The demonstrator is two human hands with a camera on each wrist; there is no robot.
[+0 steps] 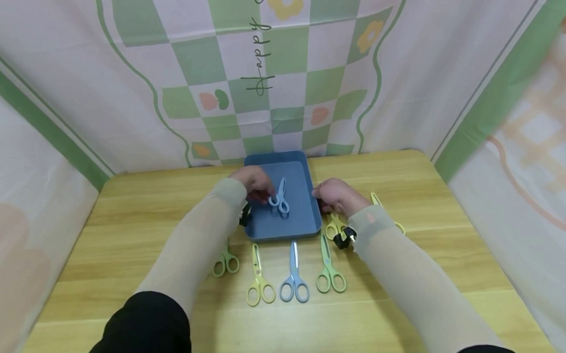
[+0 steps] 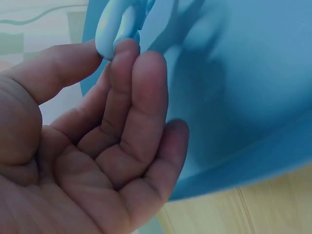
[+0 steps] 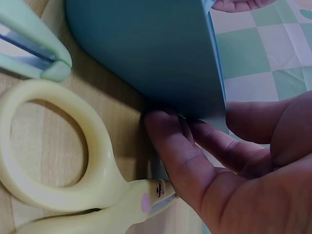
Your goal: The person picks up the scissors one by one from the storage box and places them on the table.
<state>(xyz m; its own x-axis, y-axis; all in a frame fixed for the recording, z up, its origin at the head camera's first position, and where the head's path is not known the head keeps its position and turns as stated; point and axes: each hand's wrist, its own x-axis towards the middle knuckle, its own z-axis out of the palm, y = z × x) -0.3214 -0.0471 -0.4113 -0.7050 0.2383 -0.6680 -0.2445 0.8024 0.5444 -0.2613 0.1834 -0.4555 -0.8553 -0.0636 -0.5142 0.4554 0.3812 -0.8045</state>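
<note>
A blue tray (image 1: 296,223) stands near the table's back edge. Over it, my left hand (image 1: 256,182) pinches one handle loop of light blue scissors (image 1: 282,196) between thumb and fingertips. The left wrist view shows that handle (image 2: 105,36) at the fingertips, and the scissors' shadow falls on the tray floor. At the tray's right side, my right hand (image 1: 337,195) grips the wall (image 3: 146,53), thumb at the rim and fingers low against the outside. Yellow scissors (image 1: 334,228) lie just under the right hand, their blades partly hidden by it.
In front of the tray lie green scissors (image 1: 226,264), yellow scissors (image 1: 257,283), blue scissors (image 1: 294,281) and another green pair (image 1: 330,274). More yellow scissors (image 1: 375,199) are partly covered by my right forearm. A patterned cloth (image 1: 284,100) hangs behind the table.
</note>
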